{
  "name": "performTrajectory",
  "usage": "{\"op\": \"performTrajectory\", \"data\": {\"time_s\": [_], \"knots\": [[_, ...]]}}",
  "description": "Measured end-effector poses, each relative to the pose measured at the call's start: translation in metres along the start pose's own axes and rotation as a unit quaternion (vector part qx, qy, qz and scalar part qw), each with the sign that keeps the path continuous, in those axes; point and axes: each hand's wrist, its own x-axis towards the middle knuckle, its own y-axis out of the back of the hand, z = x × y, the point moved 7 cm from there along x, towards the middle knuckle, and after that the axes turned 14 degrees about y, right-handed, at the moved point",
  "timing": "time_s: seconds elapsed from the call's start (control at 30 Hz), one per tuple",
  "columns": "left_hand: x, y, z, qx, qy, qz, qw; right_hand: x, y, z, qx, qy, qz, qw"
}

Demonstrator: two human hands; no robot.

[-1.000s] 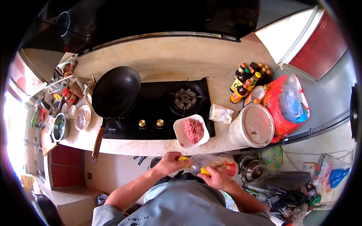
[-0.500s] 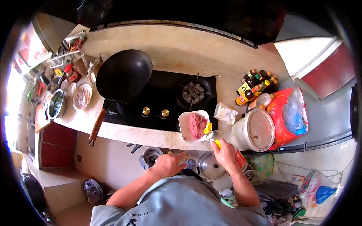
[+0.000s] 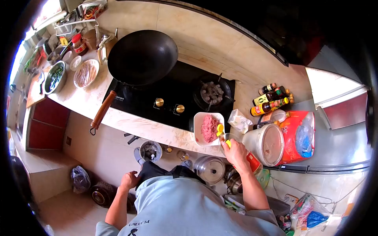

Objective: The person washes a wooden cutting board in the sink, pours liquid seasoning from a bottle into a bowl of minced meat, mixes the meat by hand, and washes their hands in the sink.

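Yellow tops the clear bottle gripped in the right hand, its mouth end tilted up to the right edge of the white dish. Whether anything flows cannot be told. Mince fills part of the dish, which sits at the worktop's front edge, over the hob's front right corner. Holding the bottle there seems to call for a steady wrist. The left hand hangs loosely bent by the hip, with nothing visible in it. A white packet and the bucket crowd the dish's right side. The wok covers the hob's left part, its handle jutting past the worktop's front edge.
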Motion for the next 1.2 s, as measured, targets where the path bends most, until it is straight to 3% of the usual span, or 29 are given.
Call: {"op": "performTrajectory", "data": {"time_s": [0.1, 0.37, 1.03, 1.2], "knots": [[0.011, -0.018, -0.018, -0.057, 0.024, -0.046, 0.997, 0.004, 0.005, -0.006, -0.012, -0.009, -0.019, 1.0], [0.049, -0.048, -0.056, -0.206, 0.003, -0.033, 0.978, 0.013, 0.007, -0.013, -0.043, -0.005, -0.056, 0.998], [0.049, -0.039, -0.063, -0.269, 0.03, -0.026, 0.962, 0.033, 0.004, -0.019, -0.105, 0.004, -0.111, 0.988], [0.06, -0.048, -0.068, -0.291, -0.011, -0.013, 0.957, 0.036, 0.004, -0.024, -0.109, 0.01, -0.118, 0.987]]}}
